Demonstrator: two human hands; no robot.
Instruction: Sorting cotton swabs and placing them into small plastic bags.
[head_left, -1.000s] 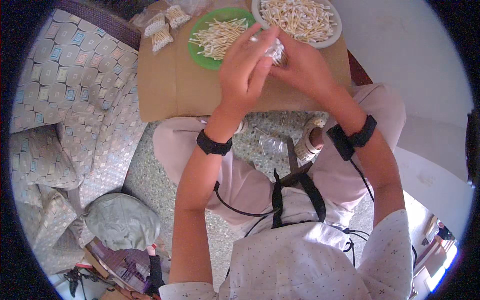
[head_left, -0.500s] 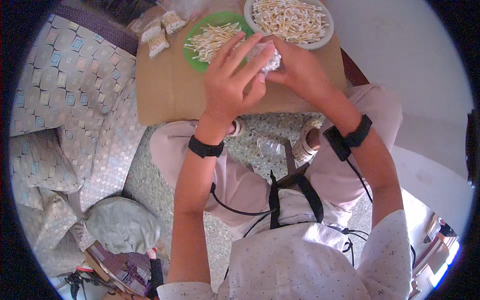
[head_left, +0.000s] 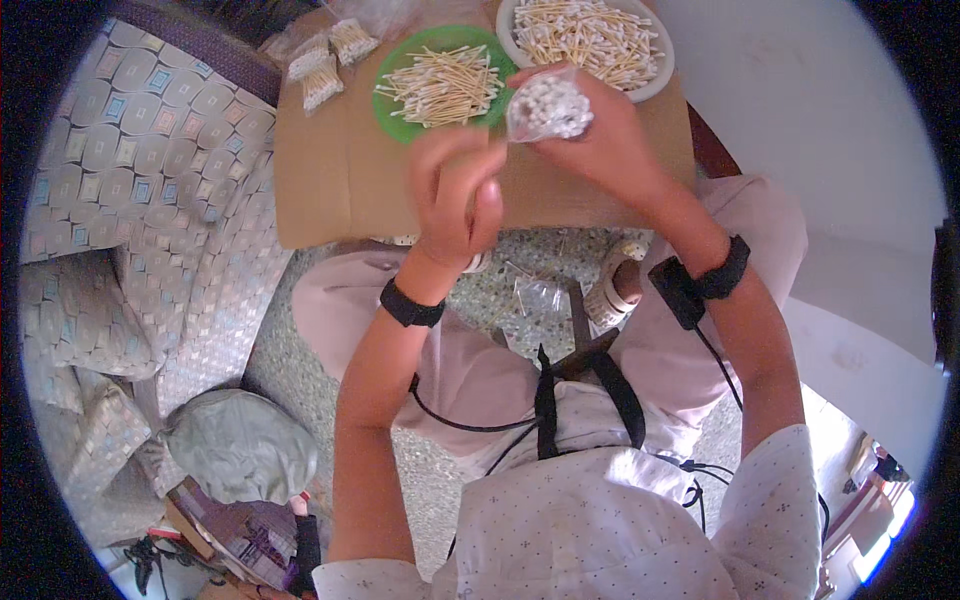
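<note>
My right hand (head_left: 598,132) is closed round a clear plastic bag of cotton swabs (head_left: 550,106), whose packed white tips face up. Just left of the bag and nearer to me is my left hand (head_left: 456,192), bent at the fingers and smeared by motion; whether it holds anything is not clear. Beyond it, a green plate (head_left: 392,124) bears a loose heap of cotton swabs (head_left: 446,84). A white bowl (head_left: 658,84) piled with more swabs (head_left: 585,40) stands at the far right, behind my right hand.
Several filled swab bags (head_left: 322,80) lie at the far left of the brown cardboard-topped table (head_left: 335,190), beside crumpled clear plastic (head_left: 385,14). Patterned fabric (head_left: 150,150) covers the furniture to the left. Below the table, a clear plastic piece (head_left: 540,296) lies on the speckled floor.
My left hand has drawn away from the bag, toward me and slightly left. The bag stays in my right hand, its swab tips now in plain sight.
</note>
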